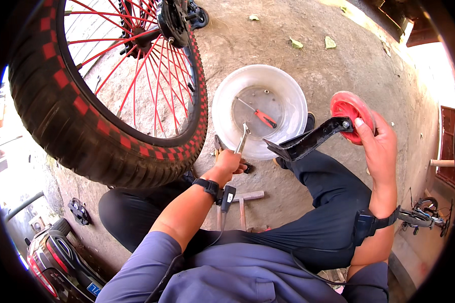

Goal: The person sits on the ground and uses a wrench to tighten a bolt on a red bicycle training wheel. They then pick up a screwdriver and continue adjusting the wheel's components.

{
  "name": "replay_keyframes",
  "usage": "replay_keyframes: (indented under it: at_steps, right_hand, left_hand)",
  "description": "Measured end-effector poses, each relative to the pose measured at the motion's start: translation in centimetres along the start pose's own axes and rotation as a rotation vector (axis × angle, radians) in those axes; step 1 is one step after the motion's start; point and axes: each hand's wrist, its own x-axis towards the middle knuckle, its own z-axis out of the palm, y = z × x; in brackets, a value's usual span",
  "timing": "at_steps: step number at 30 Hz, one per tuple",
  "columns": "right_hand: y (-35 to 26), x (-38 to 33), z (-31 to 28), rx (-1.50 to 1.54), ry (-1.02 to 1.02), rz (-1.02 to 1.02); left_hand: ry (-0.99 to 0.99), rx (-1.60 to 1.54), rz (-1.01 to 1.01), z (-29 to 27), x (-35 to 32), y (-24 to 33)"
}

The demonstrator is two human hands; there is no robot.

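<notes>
My left hand (229, 165) is closed around a silver wrench (243, 138), whose jaw end points over the near rim of a translucent plastic basin (222, 96). A dark tool end (218, 142) shows beside that hand, partly hidden. In my right hand (378, 144) is a small red training wheel (350, 107), gripped at its rim with the thumb near the hub. A black angled bracket (313, 139) is fixed to the wheel and reaches left toward the basin. Inside the basin lie a red-handled screwdriver (265, 119) and a small nut (267, 91).
A bicycle wheel (131, 146) with red spokes and a red-checked tyre stands close on my left. A pedal (79, 211) lies on the ground. A metal stand (248, 196) is between my legs. At lower left is a vehicle (60, 260); another bicycle (423, 214) stands at right.
</notes>
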Motion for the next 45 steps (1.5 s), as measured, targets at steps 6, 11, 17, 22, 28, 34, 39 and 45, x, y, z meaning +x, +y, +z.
replay_keyframes:
  at_steps: [6, 11, 17, 22, 28, 34, 39, 45]
  right_hand:
    - [0.3, 0.1, -0.1, -0.006, -0.022, -0.007]
    - [0.6, 0.2, -0.1, -0.004, -0.022, -0.023]
    - [0.2, 0.3, 0.1, -0.010, -0.038, -0.026]
    - [-0.1, 0.2, 0.4, 0.035, -0.039, -0.002]
    - [-0.7, 0.2, 0.6, 0.033, -0.036, 0.025]
    - [-1.4, 0.0, 0.9, 0.123, -0.019, -0.022]
    - [-0.9, 0.2, 0.5, -0.037, -0.001, 0.004]
    - [-0.6, 0.1, 0.4, 0.072, 0.005, -0.010]
  left_hand:
    - [0.011, -0.061, 0.007, 0.0, -0.7, -0.2]
    - [-0.011, -0.158, -0.006, 0.1, -0.9, -1.0]
    - [-0.065, -0.221, -0.081, 0.6, -1.2, -1.8]
    - [-0.104, -0.222, -0.099, 0.7, -2.1, -1.6]
    - [-0.267, -0.300, -0.050, 0.3, -3.0, -0.2]
    - [-0.477, -0.327, 0.060, -0.9, -7.1, 1.6]
    - [-0.619, -0.340, 0.104, -3.7, -11.9, 2.5]
    - [-0.670, -0.234, 0.092, -8.9, -17.0, 1.5]
